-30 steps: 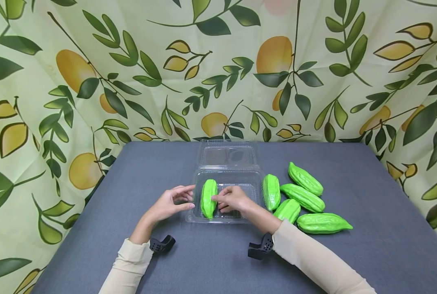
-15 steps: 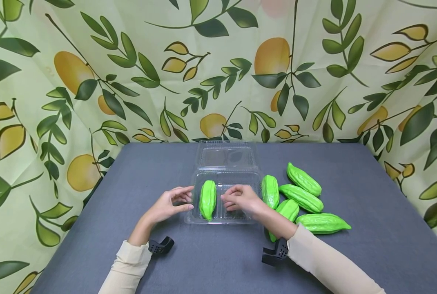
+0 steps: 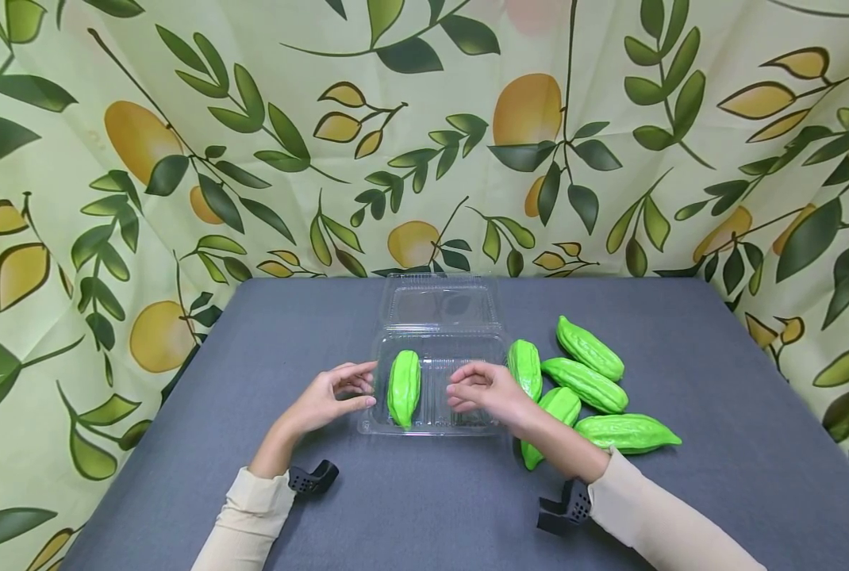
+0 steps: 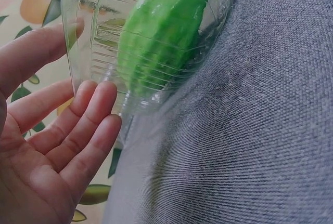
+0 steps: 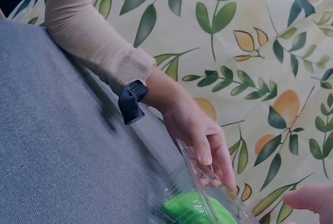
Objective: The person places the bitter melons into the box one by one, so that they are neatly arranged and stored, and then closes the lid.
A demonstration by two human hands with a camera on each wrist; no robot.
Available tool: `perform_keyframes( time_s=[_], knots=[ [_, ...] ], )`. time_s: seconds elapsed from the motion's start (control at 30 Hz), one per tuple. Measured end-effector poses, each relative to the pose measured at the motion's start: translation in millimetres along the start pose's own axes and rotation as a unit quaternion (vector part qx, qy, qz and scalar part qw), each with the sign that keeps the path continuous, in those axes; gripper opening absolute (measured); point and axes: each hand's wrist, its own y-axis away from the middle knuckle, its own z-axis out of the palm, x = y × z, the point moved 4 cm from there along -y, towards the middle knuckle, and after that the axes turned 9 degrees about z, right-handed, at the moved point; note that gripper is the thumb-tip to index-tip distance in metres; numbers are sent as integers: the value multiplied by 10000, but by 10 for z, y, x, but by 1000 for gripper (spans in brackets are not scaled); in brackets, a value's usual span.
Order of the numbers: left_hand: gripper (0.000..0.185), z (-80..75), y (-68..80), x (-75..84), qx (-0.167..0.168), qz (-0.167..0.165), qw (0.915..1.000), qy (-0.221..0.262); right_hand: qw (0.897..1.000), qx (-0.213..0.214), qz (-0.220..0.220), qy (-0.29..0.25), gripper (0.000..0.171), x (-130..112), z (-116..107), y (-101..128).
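A green bitter melon (image 3: 404, 388) lies lengthwise in the left part of a clear plastic clamshell box (image 3: 435, 428), whose lid (image 3: 442, 305) is folded back. My left hand (image 3: 332, 394) is beside the box's left wall, thumb and fingers spread. In the left wrist view its fingertips (image 4: 106, 96) are at the clear rim, touching or very near it. Over the right part of the box hovers my right hand (image 3: 492, 394), fingers loosely bent and nothing in them. Only part of the right hand (image 5: 312, 199) enters the right wrist view.
To the right of the box several more bitter melons lie grouped on the grey cloth; the nearest one (image 3: 524, 369) lies against the box's right side, and another (image 3: 628, 434) points right. A leaf-and-fruit patterned curtain (image 3: 424, 143) stands behind the table (image 3: 289, 333).
My right hand has let go of the bitter melon in the box and moved to the right, away from it. The left hand keeps its place.
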Motion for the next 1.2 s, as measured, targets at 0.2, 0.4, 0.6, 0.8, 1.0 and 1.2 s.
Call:
perform_keyframes(
  time_s=[0.2,0.4,0.6,0.8,1.0,1.2],
  knots=[
    [54,-1,7,-3,13,18,10000,24,9998,-59,-60,155,43,-21,-87,111],
    [54,-12,8,-7,36,-15,10000,-51,9995,-62,-182,246,44,-51,-191,225],
    [55,-15,3,-2,41,-24,10000,-36,9993,36,-208,299,45,-77,-356,328],
    [55,-10,4,3,46,26,10000,14,9984,99,-123,544,49,-55,-496,420],
    [55,-5,7,0,29,44,10000,64,9973,-3,-269,683,49,5,-641,509],
    [55,-3,4,-2,3,-14,10000,-9,9936,-269,-645,889,44,39,-808,610]
  ],
)
